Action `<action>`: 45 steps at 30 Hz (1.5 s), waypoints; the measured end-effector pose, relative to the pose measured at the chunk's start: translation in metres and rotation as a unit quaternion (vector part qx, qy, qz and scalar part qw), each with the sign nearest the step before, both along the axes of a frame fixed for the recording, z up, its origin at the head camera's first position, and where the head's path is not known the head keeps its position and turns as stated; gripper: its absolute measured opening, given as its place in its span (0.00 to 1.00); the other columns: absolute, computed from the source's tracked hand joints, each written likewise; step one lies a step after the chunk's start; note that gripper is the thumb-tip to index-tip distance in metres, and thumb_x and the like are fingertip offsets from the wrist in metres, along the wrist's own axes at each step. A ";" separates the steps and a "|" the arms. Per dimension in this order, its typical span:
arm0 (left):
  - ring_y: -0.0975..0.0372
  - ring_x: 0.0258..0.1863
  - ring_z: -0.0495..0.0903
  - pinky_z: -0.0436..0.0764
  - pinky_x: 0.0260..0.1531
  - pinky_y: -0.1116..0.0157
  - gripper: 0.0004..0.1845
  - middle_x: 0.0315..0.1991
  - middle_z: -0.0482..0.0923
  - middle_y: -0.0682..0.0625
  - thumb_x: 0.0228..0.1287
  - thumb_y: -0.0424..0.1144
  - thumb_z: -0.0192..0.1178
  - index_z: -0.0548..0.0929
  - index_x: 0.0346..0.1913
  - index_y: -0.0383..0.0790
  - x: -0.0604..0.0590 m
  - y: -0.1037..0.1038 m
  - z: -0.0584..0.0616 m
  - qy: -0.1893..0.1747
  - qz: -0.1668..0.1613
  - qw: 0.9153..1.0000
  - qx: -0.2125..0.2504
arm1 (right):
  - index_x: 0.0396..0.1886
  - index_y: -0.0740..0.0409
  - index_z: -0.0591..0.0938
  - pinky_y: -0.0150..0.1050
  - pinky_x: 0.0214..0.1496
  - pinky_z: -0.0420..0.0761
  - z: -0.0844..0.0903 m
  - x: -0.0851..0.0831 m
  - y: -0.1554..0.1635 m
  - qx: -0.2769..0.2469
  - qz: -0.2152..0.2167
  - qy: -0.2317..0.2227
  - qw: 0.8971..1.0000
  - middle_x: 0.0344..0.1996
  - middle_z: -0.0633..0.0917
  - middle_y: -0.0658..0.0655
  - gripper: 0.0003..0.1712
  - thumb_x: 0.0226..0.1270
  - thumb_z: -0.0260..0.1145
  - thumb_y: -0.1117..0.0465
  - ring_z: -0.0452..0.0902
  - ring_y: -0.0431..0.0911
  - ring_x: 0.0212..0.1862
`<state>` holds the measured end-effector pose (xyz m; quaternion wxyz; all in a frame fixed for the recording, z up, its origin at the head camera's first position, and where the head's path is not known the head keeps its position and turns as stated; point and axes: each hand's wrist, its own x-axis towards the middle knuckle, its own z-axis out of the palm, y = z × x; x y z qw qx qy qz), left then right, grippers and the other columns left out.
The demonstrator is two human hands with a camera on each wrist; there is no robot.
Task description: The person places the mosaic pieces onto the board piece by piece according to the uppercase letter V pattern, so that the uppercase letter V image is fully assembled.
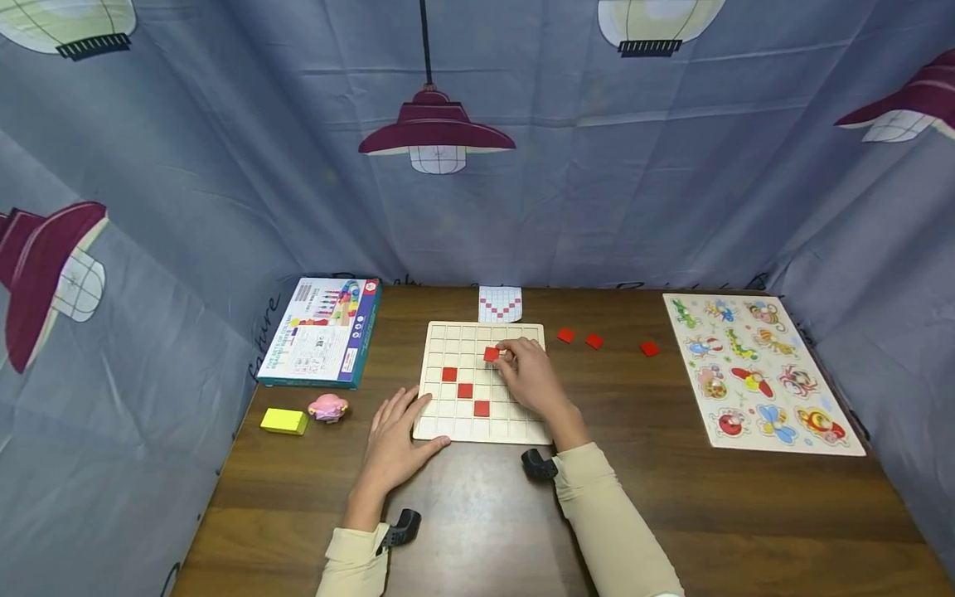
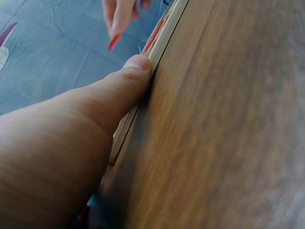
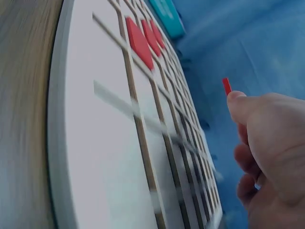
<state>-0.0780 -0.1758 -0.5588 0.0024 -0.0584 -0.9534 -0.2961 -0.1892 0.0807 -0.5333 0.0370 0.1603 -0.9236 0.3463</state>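
Note:
A pale wooden grid board (image 1: 440, 427) lies on the table with three red square tiles set in a diagonal; one red tile (image 1: 481, 409) is nearest its front edge. My right hand (image 1: 533, 377) pinches another red tile (image 3: 227, 86) between thumb and fingertips, raised over the board in the right wrist view. At the board's left front corner, my left hand (image 1: 397, 439) rests with fingers spread along the side, its thumb (image 2: 136, 67) against the front edge. Behind the board stands a small pattern card (image 1: 501, 304) showing a V of red squares.
Three loose red tiles, one of them a far right tile (image 1: 650, 349), lie right of the board. A picture puzzle board (image 1: 761, 373) is at the right. On the left are a boxed game (image 1: 321, 332), a yellow block (image 1: 284, 421) and a pink toy (image 1: 328, 407).

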 end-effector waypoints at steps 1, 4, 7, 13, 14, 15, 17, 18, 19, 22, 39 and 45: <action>0.49 0.81 0.55 0.49 0.80 0.44 0.45 0.78 0.64 0.47 0.55 0.64 0.71 0.72 0.74 0.50 0.000 0.000 0.000 0.001 0.001 1.000 0.000 | 0.53 0.59 0.84 0.40 0.45 0.73 0.000 -0.002 -0.007 0.005 0.006 0.003 1.000 0.33 0.79 0.51 0.14 0.73 0.67 0.58 0.70 0.46 0.40; 0.47 0.80 0.56 0.51 0.79 0.43 0.44 0.77 0.65 0.46 0.55 0.64 0.71 0.73 0.73 0.49 0.000 0.000 0.000 0.013 -0.002 1.000 -0.002 | 0.53 0.58 0.84 0.41 0.45 0.74 -0.002 -0.006 -0.028 0.021 0.016 0.010 1.000 0.33 0.79 0.50 0.15 0.72 0.68 0.56 0.71 0.46 0.39; 0.46 0.79 0.58 0.53 0.78 0.41 0.44 0.76 0.67 0.45 0.55 0.63 0.72 0.74 0.72 0.48 0.001 0.000 -0.001 0.029 -0.005 1.000 -0.004 | 0.53 0.57 0.84 0.40 0.45 0.75 -0.004 -0.009 -0.046 0.040 0.025 0.005 0.999 0.32 0.79 0.49 0.16 0.72 0.68 0.54 0.71 0.45 0.39; 0.47 0.79 0.58 0.53 0.79 0.43 0.44 0.76 0.66 0.46 0.55 0.63 0.72 0.74 0.72 0.48 0.000 -0.001 -0.003 0.030 -0.006 0.999 -0.011 | 0.55 0.55 0.85 0.41 0.47 0.77 -0.005 -0.014 -0.077 0.089 0.028 -0.014 0.996 0.33 0.80 0.48 0.17 0.73 0.67 0.51 0.73 0.45 0.40; 0.47 0.80 0.58 0.52 0.79 0.44 0.44 0.76 0.66 0.47 0.55 0.64 0.71 0.73 0.73 0.49 -0.001 -0.001 -0.003 0.026 -0.006 1.000 -0.012 | 0.56 0.54 0.85 0.42 0.47 0.77 -0.004 -0.015 -0.080 0.098 0.028 -0.016 0.995 0.34 0.80 0.48 0.17 0.74 0.66 0.51 0.74 0.45 0.40; 0.47 0.80 0.58 0.52 0.79 0.44 0.44 0.76 0.66 0.47 0.55 0.64 0.71 0.73 0.73 0.49 -0.001 -0.001 -0.003 0.024 -0.006 1.000 -0.014 | 0.56 0.54 0.85 0.42 0.48 0.78 -0.004 -0.016 -0.084 0.108 0.026 -0.017 0.994 0.34 0.80 0.48 0.17 0.74 0.66 0.50 0.74 0.45 0.41; 0.47 0.80 0.57 0.52 0.80 0.44 0.44 0.77 0.66 0.47 0.55 0.64 0.71 0.74 0.73 0.49 -0.001 0.000 -0.002 0.020 -0.006 1.000 -0.012 | 0.55 0.53 0.85 0.42 0.49 0.78 -0.003 -0.017 -0.089 0.121 0.026 -0.019 0.992 0.35 0.81 0.48 0.17 0.74 0.65 0.50 0.75 0.46 0.42; 0.47 0.80 0.57 0.51 0.80 0.44 0.44 0.77 0.66 0.47 0.55 0.64 0.71 0.73 0.73 0.49 -0.001 0.000 -0.001 0.016 -0.005 1.000 -0.012 | 0.55 0.53 0.85 0.43 0.49 0.78 -0.003 -0.018 -0.091 0.126 0.028 -0.020 0.991 0.35 0.82 0.48 0.17 0.74 0.65 0.50 0.76 0.46 0.43; 0.47 0.80 0.57 0.51 0.80 0.44 0.44 0.77 0.65 0.47 0.55 0.64 0.71 0.74 0.73 0.49 -0.001 0.000 -0.001 0.016 -0.005 1.000 -0.011 | 0.55 0.53 0.85 0.43 0.50 0.78 -0.003 -0.018 -0.093 0.132 0.029 -0.022 0.991 0.36 0.82 0.49 0.17 0.74 0.65 0.50 0.76 0.46 0.44; 0.46 0.80 0.57 0.51 0.79 0.43 0.44 0.77 0.65 0.47 0.55 0.64 0.71 0.74 0.72 0.48 0.000 0.000 0.000 0.017 -0.003 1.000 -0.008 | 0.56 0.53 0.84 0.43 0.52 0.79 -0.005 -0.020 -0.097 0.153 0.036 -0.023 0.987 0.40 0.84 0.50 0.17 0.75 0.65 0.50 0.78 0.47 0.47; 0.47 0.80 0.58 0.53 0.79 0.44 0.44 0.77 0.66 0.47 0.56 0.65 0.70 0.74 0.73 0.49 0.000 -0.001 0.000 0.026 -0.003 1.000 -0.013 | 0.52 0.55 0.87 0.47 0.56 0.82 0.006 -0.017 -0.110 0.167 0.028 -0.010 0.986 0.44 0.89 0.53 0.15 0.73 0.66 0.54 0.82 0.50 0.48; 0.46 0.79 0.60 0.55 0.78 0.43 0.43 0.76 0.67 0.47 0.55 0.64 0.71 0.75 0.72 0.48 -0.001 -0.001 -0.001 0.038 -0.005 0.999 -0.016 | 0.55 0.54 0.88 0.48 0.57 0.82 0.009 -0.018 -0.107 0.149 0.032 -0.036 0.988 0.45 0.89 0.53 0.17 0.72 0.68 0.53 0.84 0.51 0.50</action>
